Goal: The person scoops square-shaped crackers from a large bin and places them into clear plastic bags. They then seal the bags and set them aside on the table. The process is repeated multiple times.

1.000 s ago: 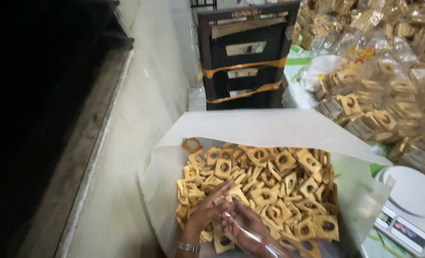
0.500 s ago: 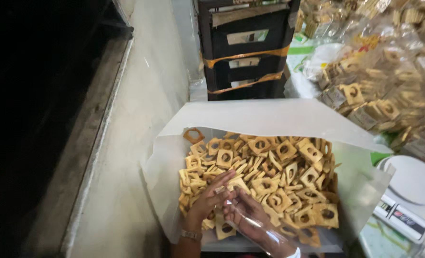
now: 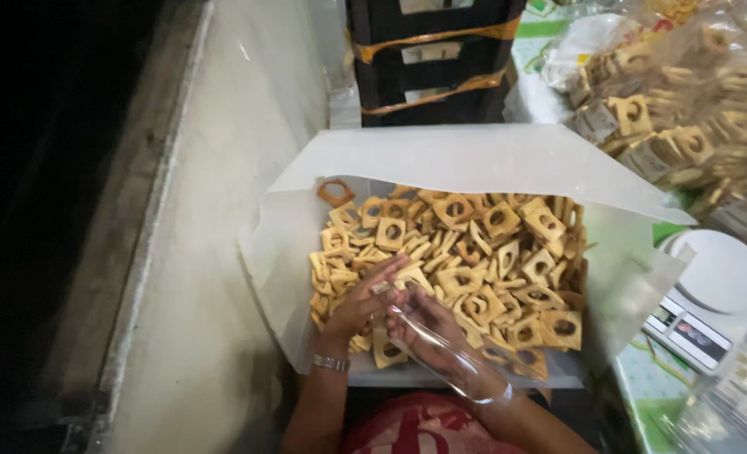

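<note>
A box lined with white plastic (image 3: pixel 441 155) holds several square tan biscuits (image 3: pixel 483 252) with round holes in the middle. My left hand (image 3: pixel 363 298), a metal watch on its wrist, rests on the biscuits at the near left and pinches one or two of them. My right hand (image 3: pixel 428 332) is inside a clear plastic bag (image 3: pixel 466 370) just right of the left hand, holding it over the near edge of the pile. The two hands touch at the fingertips.
A white digital scale (image 3: pixel 710 294) stands to the right of the box. Clear bags packed with biscuits (image 3: pixel 676 109) are heaped at the back right. Stacked black crates bound with tan tape (image 3: pixel 428 59) stand behind the box. A pale concrete floor and kerb (image 3: pixel 214 210) run along the left.
The view has tilted down and come closer to the box. My hands stay at the near left of the pile, with the left fingers now closed on biscuits beside the bag.
</note>
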